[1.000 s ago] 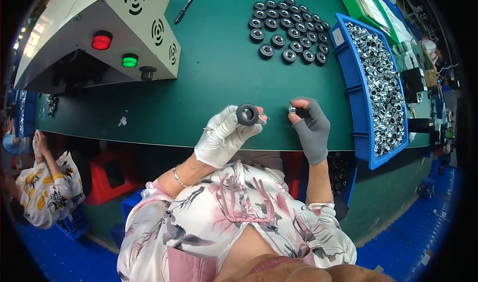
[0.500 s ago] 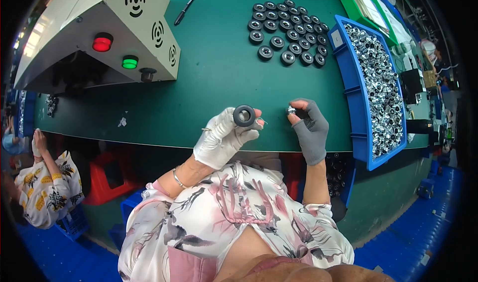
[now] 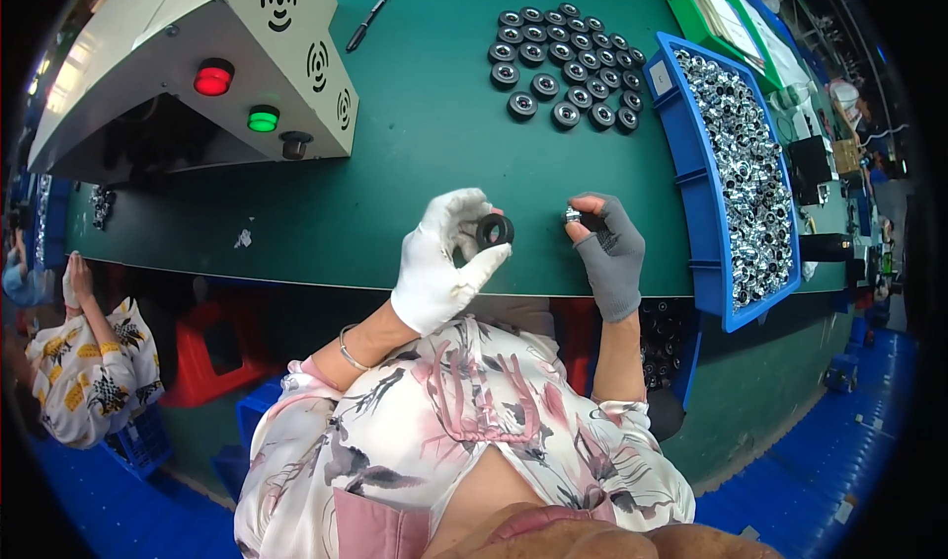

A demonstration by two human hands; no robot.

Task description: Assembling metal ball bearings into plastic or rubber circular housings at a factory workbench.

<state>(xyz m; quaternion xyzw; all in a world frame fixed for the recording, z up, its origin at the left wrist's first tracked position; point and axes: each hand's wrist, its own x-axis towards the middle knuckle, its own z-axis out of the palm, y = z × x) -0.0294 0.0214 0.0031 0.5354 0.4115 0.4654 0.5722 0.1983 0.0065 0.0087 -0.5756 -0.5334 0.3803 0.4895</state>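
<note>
Hands [image 3: 427, 278] [image 3: 612, 258] half-curled: left, black ring [image 3: 484, 232]; right, metal piece [image 3: 573, 215].

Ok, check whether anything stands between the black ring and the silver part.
Nothing visible does: the black ring in the left hand and the silver part in the right hand are apart, with only green tabletop showing between them.

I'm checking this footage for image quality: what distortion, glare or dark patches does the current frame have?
Head view: the table's near edge bows, and the corners go black; head view: metal parts in the blue bin glitter with highlights; head view: the opening under the machine is deep in shadow; head view: the right hand's metal piece is too small for detail.
</note>
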